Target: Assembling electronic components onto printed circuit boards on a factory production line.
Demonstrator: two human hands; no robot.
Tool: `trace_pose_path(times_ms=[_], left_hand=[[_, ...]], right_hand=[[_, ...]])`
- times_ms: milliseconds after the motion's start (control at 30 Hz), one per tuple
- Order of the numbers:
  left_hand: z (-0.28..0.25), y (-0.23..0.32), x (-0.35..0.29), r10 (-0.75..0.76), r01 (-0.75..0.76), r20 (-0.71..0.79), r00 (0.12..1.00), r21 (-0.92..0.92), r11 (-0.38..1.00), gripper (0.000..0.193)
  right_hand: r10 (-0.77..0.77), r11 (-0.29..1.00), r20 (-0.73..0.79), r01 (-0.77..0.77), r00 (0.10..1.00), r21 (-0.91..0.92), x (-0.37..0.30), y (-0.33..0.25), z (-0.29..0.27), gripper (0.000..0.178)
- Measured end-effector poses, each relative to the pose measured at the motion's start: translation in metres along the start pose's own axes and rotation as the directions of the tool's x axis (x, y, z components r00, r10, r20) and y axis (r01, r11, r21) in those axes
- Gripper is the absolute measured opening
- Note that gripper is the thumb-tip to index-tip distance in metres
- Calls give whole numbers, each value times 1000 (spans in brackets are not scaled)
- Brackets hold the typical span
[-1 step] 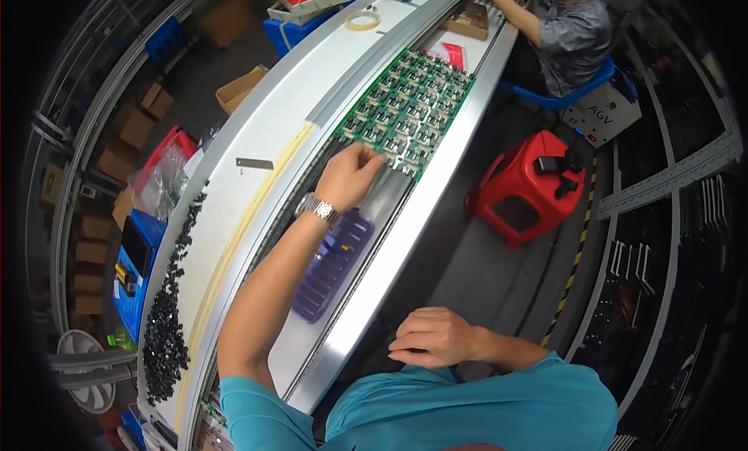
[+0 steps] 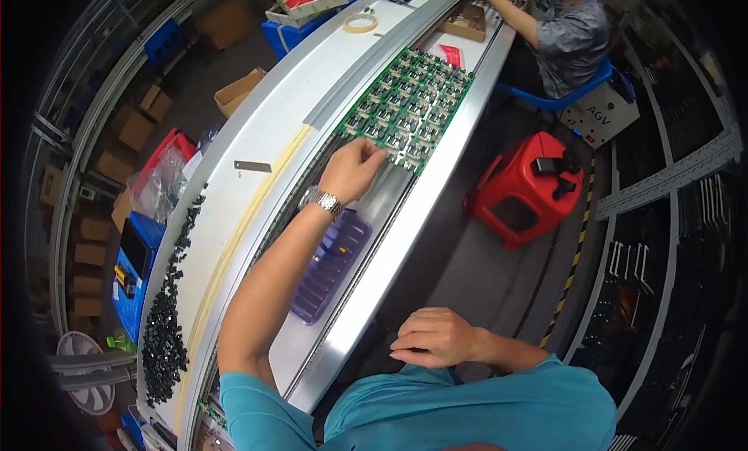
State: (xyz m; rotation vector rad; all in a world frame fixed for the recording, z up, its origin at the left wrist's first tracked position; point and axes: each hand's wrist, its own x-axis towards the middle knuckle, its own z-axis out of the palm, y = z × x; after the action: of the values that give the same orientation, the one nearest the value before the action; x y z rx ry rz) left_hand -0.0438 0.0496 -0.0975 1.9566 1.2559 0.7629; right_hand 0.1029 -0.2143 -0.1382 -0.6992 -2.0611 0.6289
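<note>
A large green circuit board panel [image 2: 405,108], covered with rows of small dark and pale parts, lies across the rails of a long bench track. At its near edge is my left hand [image 2: 352,170], thumb and fingers pinched together on the board's rim. The fingertips are partly hidden by the hand itself. Just below my left wrist, a purple slotted plastic tray [image 2: 331,276] sits between the rails with a small yellow piece in it. My right hand [image 2: 432,338] rests above my lap, fingers curled into a loose fist, away from the bench, with nothing visible in it.
Left on the white bench top are a pile of small black parts [image 2: 164,338], a flat metal strip [image 2: 252,167] and a tape roll [image 2: 360,23]. A red stool [image 2: 526,190] stands right of the bench. Farther up, a co-worker [image 2: 573,38] sits by a cardboard box [image 2: 466,22].
My left hand has shifted very slightly forward at the panel's near edge, and that edge appears a little farther away. My right hand keeps its place.
</note>
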Motion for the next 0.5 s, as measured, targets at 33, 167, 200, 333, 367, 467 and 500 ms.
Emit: trace_pose_path(times_ms=[33, 167, 200, 333, 367, 467, 500], left_hand=[[2, -3, 5, 43, -43, -17, 999, -4, 999, 33], [8, -3, 16, 41, -41, 17, 999, -25, 999, 36], [8, -7, 20, 59, -59, 13, 998, -24, 998, 36], [13, -19, 41, 73, -73, 3, 997, -46, 996, 37], [15, -20, 44, 89, -89, 2, 996, -55, 995, 37], [23, -9, 53, 82, -80, 63, 995, -34, 996, 38], [26, -2, 57, 78, -76, 82, 994, -27, 997, 38]], right_hand=[[-6, 1000, -4, 6, 1000, -17, -5, -6, 9, 11], [58, 991, -88, -68, 994, -117, -25, -32, 47, 11], [48, 989, -94, -60, 994, -132, -30, -38, 57, 11], [131, 970, -173, -162, 976, -179, -47, -59, 94, 12], [128, 967, -176, -162, 976, -196, -51, -66, 102, 12], [176, 940, -217, -230, 960, -253, -65, -95, 114, 13], [191, 930, -229, -251, 954, -270, -69, -104, 114, 13]])
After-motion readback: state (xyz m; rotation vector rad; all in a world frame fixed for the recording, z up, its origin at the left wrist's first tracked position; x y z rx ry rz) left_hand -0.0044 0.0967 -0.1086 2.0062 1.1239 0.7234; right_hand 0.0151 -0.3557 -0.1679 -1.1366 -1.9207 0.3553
